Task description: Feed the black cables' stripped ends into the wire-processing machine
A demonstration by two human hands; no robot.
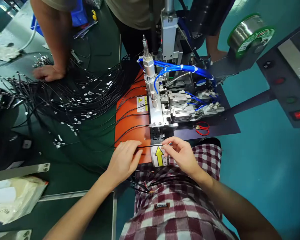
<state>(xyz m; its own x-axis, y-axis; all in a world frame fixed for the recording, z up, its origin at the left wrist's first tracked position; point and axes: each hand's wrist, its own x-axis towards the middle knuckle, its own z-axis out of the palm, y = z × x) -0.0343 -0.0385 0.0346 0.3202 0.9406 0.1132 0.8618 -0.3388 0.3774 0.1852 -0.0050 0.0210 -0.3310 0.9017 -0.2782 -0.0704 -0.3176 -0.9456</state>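
A thin black cable (151, 146) runs level between my hands, just in front of the machine's metal head. My left hand (124, 159) is closed around the cable at the orange plate (129, 133), its thumb and forefinger showing at the front. With thumb and fingertips, my right hand (182, 154) pinches the cable's end, where small coloured wires show. Under the cable lies a white label with a yellow arrow (159, 156). Several other black cables cross the orange plate and enter the machine (156, 115). More cables with bare wire ends (150, 190) rest on my lap.
A large bundle of black cables (89, 96) with metal connectors covers the table at left. Another person's hand (49, 72) leans there. Red-handled snips (202, 128) lie right of the machine. A solder wire spool (251, 35) and a control box (287, 83) stand at right.
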